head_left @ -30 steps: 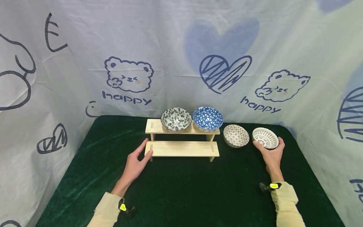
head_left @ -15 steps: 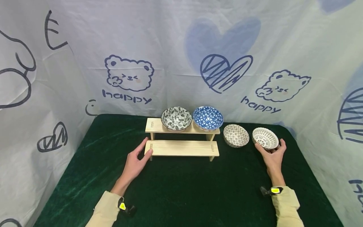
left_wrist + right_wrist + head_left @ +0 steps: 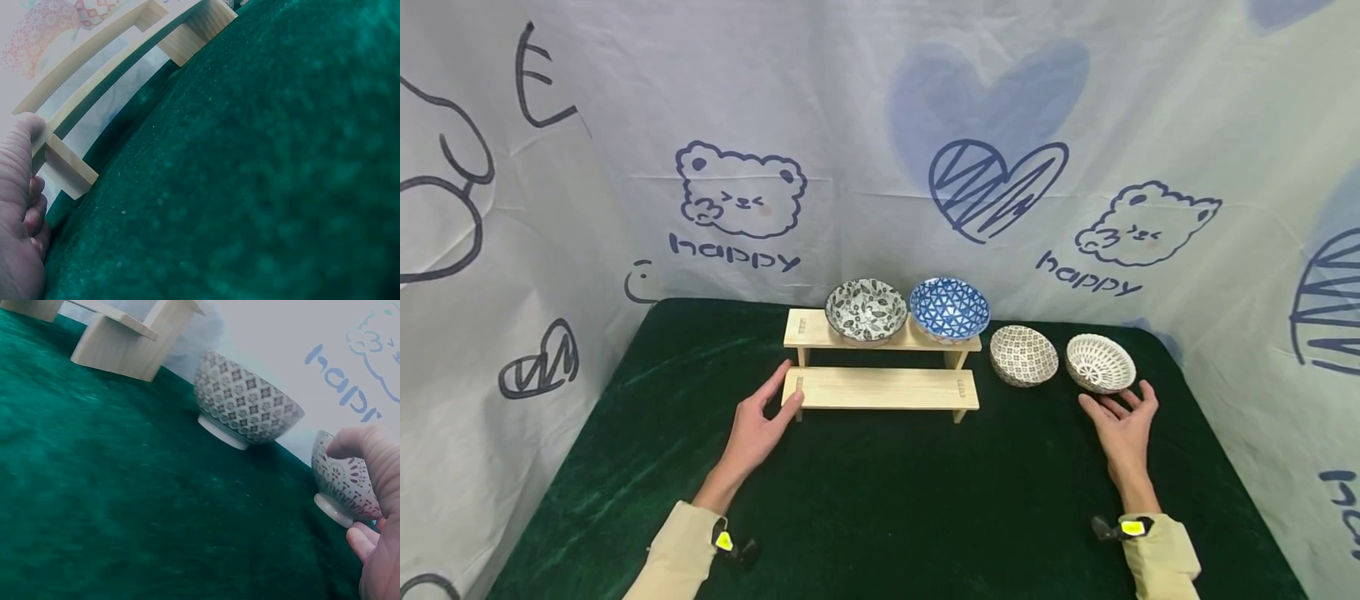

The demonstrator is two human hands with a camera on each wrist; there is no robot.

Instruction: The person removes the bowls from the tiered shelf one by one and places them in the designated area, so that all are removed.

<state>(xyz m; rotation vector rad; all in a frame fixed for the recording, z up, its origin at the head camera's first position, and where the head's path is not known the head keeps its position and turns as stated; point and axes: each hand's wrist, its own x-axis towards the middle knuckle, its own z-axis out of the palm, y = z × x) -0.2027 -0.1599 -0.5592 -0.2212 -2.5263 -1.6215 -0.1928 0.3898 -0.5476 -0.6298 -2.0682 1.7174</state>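
Note:
A two-tier pale wooden stand point(image 3: 880, 389) stands on the green cloth. My left hand point(image 3: 756, 429) holds the left end of its lower board; in the left wrist view the thumb point(image 3: 28, 131) lies against the board's corner, other fingers below it. On the upper board sit a black-and-white leaf-patterned bowl point(image 3: 867, 312) and a blue triangle-patterned bowl point(image 3: 951, 309). My right hand point(image 3: 1123, 433) is just in front of a white bowl with dark radiating marks point(image 3: 1101, 364), its fingers spread and loosely bent around nothing. Whether a fingertip still touches that bowl I cannot tell.
A brown-and-white lattice-patterned bowl point(image 3: 1024, 357) sits on the green cloth point(image 3: 925, 508), between the stand and the white bowl. Behind the table hangs a pale curtain point(image 3: 865, 100) with bear and heart drawings.
My right hand has let go of the white bowl and drawn back toward me. The bowl stays where it was. My left hand has kept its place at the stand.

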